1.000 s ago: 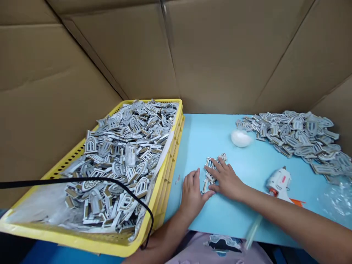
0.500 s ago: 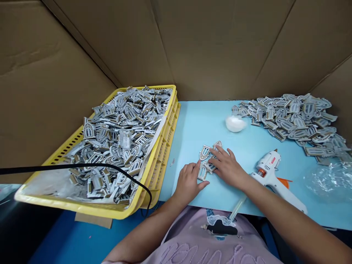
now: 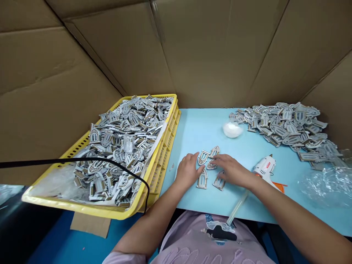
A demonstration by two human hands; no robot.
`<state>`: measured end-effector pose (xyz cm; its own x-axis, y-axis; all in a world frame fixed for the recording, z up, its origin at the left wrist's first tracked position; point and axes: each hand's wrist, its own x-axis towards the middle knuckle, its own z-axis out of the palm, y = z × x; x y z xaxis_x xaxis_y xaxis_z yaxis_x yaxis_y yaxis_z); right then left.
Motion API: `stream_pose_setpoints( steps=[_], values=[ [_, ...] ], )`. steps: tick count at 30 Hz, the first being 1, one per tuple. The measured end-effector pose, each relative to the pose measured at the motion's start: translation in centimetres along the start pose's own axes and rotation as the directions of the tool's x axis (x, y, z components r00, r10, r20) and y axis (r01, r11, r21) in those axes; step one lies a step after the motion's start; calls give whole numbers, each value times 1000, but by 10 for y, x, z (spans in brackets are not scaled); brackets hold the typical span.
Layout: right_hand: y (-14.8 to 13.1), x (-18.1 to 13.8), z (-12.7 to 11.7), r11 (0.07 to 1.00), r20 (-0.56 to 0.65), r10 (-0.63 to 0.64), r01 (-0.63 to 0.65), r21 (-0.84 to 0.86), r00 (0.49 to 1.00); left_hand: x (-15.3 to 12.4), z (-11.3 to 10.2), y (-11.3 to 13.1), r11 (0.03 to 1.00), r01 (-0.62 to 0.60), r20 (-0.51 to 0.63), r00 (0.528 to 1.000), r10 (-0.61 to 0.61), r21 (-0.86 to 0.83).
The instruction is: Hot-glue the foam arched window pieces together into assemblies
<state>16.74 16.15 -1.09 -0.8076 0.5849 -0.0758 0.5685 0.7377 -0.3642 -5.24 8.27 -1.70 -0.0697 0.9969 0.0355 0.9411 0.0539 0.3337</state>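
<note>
Several small white arched window-shaped pieces with gold-brown trim lie flat between my hands on the light blue tabletop. My left hand (image 3: 189, 171) rests beside an upper arched piece (image 3: 203, 157) and a lower arched piece (image 3: 202, 179), its thumb and forefinger apart. Over the right-hand pieces is my right hand (image 3: 230, 169), fingers spread. Its fingertips reach an arched piece (image 3: 211, 165) that they partly cover, and its thumb is at the top of another arched piece (image 3: 219, 182). One more arched piece (image 3: 215, 151) lies just beyond the fingers.
On the left, a yellow plastic crate (image 3: 157, 161) holds a heap of similar pieces; a black cable (image 3: 110, 160) crosses it. A white glue gun (image 3: 264, 169) lies by my right forearm. Behind are a white lump (image 3: 232, 129), a pile of pieces (image 3: 286, 124), clear plastic (image 3: 326, 187) and cardboard walls (image 3: 209, 55).
The small pieces between my hands have been spread apart, one now lying lower right under my right thumb. The view has shifted slightly.
</note>
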Motion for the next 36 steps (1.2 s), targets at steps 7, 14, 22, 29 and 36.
stream_pose_setpoints(
  steps=[7,14,22,29,36],
  values=[
    [17,55,5,994,-129,96,-102,-42,987,34,5,8,1000,-26,93,995,25,5],
    [20,55,4,1000,-64,25,-26,-13,998,32,2,-2,998,32,80,996,-28,-47],
    [28,44,-2,988,-96,150,-146,46,984,48,0,-22,987,53,33,998,-49,-149],
    [34,49,-2,968,-52,252,-251,29,966,81,9,-21,969,-32,43,998,44,-243],
    [32,56,-2,983,-26,178,-177,42,984,60,5,-23,961,-151,76,982,173,-234]
  ],
)
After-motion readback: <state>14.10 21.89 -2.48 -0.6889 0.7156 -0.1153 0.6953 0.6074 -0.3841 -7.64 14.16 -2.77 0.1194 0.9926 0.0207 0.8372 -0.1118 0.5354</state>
